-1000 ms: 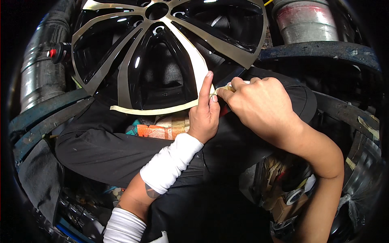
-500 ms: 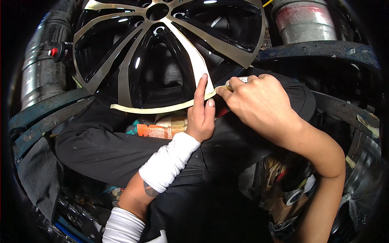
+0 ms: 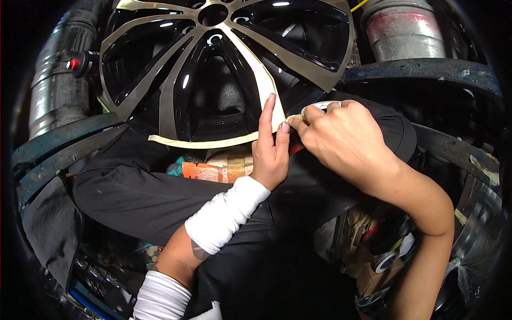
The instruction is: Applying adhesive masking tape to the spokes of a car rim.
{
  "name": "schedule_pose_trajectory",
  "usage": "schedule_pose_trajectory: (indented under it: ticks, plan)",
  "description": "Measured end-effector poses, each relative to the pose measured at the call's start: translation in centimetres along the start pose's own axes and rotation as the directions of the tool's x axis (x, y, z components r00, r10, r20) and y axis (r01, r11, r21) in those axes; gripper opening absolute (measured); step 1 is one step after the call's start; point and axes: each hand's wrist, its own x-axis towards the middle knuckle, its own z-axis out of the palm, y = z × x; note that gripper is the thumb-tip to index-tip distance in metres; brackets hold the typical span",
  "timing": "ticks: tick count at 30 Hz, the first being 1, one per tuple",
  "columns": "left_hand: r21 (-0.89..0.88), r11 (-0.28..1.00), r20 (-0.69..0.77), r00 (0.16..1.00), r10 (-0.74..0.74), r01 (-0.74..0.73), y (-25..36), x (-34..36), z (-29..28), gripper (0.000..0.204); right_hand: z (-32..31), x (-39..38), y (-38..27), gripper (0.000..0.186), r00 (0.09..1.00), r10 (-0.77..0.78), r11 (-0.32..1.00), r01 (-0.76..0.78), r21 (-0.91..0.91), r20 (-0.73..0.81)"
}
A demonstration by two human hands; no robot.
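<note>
A black alloy wheel (image 3: pixel 262 77) with bronze-toned and bright machined spoke faces fills the upper middle, tilted toward me. Along its near edge runs a pale strip of masking tape (image 3: pixel 208 144), its left end loose-looking. My left hand (image 3: pixel 271 152) has its index finger stretched up against a spoke end, and its thumb is by the tape. My right hand (image 3: pixel 344 130) is closed just right of it, gripping the roll of masking tape (image 3: pixel 323 105), which the fingers partly hide. A short length of tape runs from the roll to the wheel edge.
Metal drums (image 3: pixel 405 34) stand at the upper right and upper left. Curved blue-grey bars (image 3: pixel 421 72) flank the wheel. An orange patterned packet (image 3: pixel 201 172) lies under it by my dark trousers. Cardboard and another roll (image 3: pixel 386 261) sit at lower right.
My left hand has shifted slightly right along the edge, its thumb now close to my right fingers. The wheel appears a little further right and lower in view. The right hand has hardly moved.
</note>
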Motion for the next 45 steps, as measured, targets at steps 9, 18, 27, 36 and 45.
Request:
schedule_pose_trajectory:
  ticks: [9,18,27,36,45]
  plan:
    - [0.1,0.994,-0.05,0.998,0.045,-0.04,-0.2,0.3,0.4,0.064,0.1,0.2,1.2,0.014,0.994,-0.105,0.994,0.104,-0.014,-0.03]
    - [0.162,0.979,-0.091,0.986,0.137,-0.121,-0.7,0.5,0.8,0.071,-0.5,0.7,-0.4,0.018,0.99,-0.128,0.907,0.139,-0.398,0.053]
    - [0.084,0.996,-0.105,0.994,-0.023,0.032,-0.8,0.1,0.2,0.065,-12.5,3.6,3.7,0.043,0.817,0.064,0.987,0.031,0.155,-0.574]
    - [0.0,0.999,0.43,0.902,-0.038,0.042,1.6,-2.5,-7.4,0.021,0.4,-3.9,-6.8,0.016,0.617,0.787,0.181,-0.251,0.951,0.013]
    - [-0.37,0.582,0.395,0.69,-0.606,0.724,0.0,-0.7,-11.2,0.02,3.2,-1.1,-11.0,0.015,0.784,0.565,0.111,-0.383,0.917,0.259]
